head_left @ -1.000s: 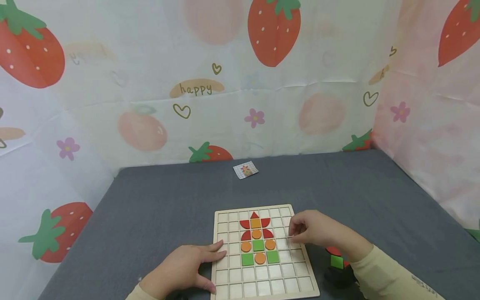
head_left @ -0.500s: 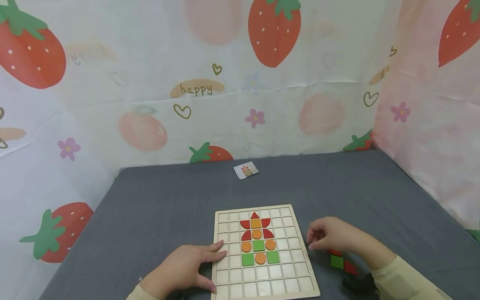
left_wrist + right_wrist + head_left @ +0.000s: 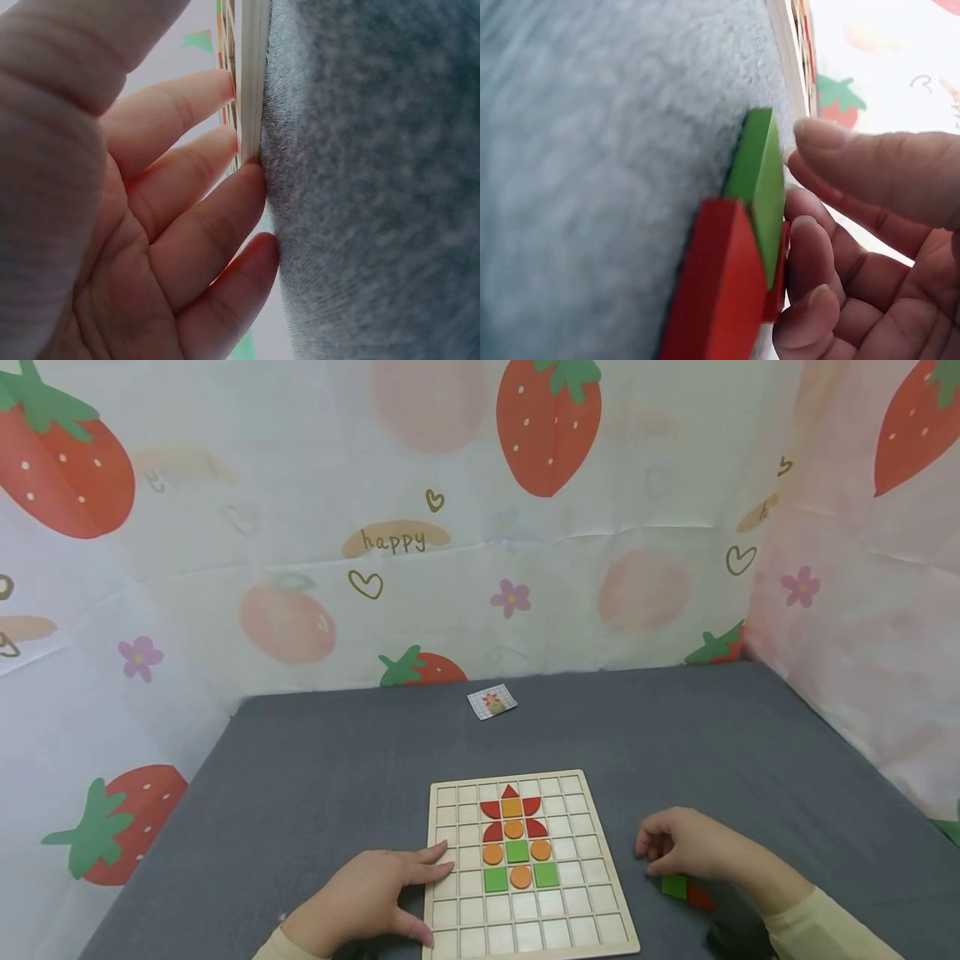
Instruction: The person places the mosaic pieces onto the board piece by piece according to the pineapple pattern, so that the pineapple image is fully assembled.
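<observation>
A wooden grid board [image 3: 528,937] holds a pattern of red, orange and green pieces. My left hand [image 3: 378,892] rests at its left side, fingertips on the rim and thumb low along the edge. In the left wrist view, relaxed fingers touch the side of the board [image 3: 253,82]. To the right of the board, my right hand [image 3: 693,843] hovers over loose pieces with nothing between thumb and fingers. Beneath it lie a green square [image 3: 674,887] and a red piece [image 3: 701,897]. The right wrist view shows another red piece [image 3: 778,285] beside the fingertips, partly hidden.
A small picture card [image 3: 492,702] lies farther back on the grey cloth [image 3: 337,760]. Behind the table hangs a strawberry-print curtain [image 3: 300,468]. Something black [image 3: 738,941] sits under my right wrist.
My right hand has moved off the board's right edge, rightward and toward me, to the loose pieces. My left hand and the pattern on the board stay as they were.
</observation>
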Motion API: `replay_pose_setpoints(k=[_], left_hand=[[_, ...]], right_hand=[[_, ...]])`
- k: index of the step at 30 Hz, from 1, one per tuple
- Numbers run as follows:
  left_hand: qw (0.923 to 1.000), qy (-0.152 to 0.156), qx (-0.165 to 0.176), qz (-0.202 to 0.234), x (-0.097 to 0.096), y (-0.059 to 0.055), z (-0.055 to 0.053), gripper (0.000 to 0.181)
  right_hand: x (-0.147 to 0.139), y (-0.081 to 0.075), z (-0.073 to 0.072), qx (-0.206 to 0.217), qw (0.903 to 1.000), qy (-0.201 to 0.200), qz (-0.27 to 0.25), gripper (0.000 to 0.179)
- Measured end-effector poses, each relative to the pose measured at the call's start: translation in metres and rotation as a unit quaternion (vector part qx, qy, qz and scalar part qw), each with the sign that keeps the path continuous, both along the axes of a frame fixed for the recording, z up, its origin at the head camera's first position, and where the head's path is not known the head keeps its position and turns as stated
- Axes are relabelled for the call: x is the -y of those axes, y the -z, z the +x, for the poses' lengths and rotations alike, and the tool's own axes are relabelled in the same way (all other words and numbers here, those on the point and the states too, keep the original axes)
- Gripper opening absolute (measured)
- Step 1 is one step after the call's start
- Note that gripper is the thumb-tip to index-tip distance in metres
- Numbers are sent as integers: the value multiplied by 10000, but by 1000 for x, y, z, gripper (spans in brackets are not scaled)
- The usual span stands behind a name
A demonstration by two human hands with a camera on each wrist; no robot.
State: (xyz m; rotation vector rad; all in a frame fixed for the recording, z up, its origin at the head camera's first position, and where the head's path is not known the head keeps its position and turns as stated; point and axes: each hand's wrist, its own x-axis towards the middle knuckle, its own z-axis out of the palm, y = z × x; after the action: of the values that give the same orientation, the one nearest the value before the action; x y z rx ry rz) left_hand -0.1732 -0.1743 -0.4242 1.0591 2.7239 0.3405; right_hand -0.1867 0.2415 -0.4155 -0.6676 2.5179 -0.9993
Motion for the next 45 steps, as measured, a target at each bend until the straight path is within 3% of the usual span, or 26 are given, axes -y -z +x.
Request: replay_pose_setpoints(k=[13, 23, 26, 37, 45], left_hand=[[10000, 13, -39, 3, 0, -2, 1, 83], [10000, -1, 49, -19, 0, -2, 0, 83], [10000, -6, 36, -22, 0, -2, 0, 83], [9999, -15, 115, -28, 0, -1, -1, 83], [10000, 20, 59, 34, 1, 0, -1, 83]], right_hand=[[-20, 4, -1, -557, 9970, 228, 484, 16], [-27, -1, 1, 41, 9976, 479, 507, 17], [-26, -3, 2, 12, 9971, 467, 599, 16], [-11, -12, -1, -216, 9966, 473, 646, 18], [25, -14, -3, -352, 9990, 108, 239, 15]])
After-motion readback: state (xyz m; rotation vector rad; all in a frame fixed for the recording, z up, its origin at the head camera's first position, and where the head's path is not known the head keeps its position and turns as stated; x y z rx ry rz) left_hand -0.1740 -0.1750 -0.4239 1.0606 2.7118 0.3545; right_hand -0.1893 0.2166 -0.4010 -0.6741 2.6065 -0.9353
